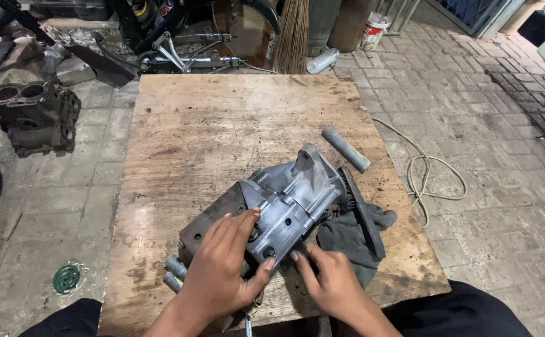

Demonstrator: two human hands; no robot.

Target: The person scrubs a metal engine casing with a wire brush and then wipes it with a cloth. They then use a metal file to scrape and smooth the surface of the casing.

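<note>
Grey, perhaps cast, metal housing (291,203), grimy.

Outdoor repair workshop

An engine block (34,117) sits on the brick paving (472,112), by a motorcycle frame (179,37) and a stained wooden worktop (222,125).

Grey metal engine casing (288,206), lying tilted on wooden board (222,131)

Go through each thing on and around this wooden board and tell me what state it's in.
Metal housing: lying on board, both hands on it.
Left hand: open, flat on housing.
Right hand: fingertips at housing's edge.
Grey cylinder: lying loose.
Grey rag: crumpled under brush.
Brush: resting on rag.
</note>
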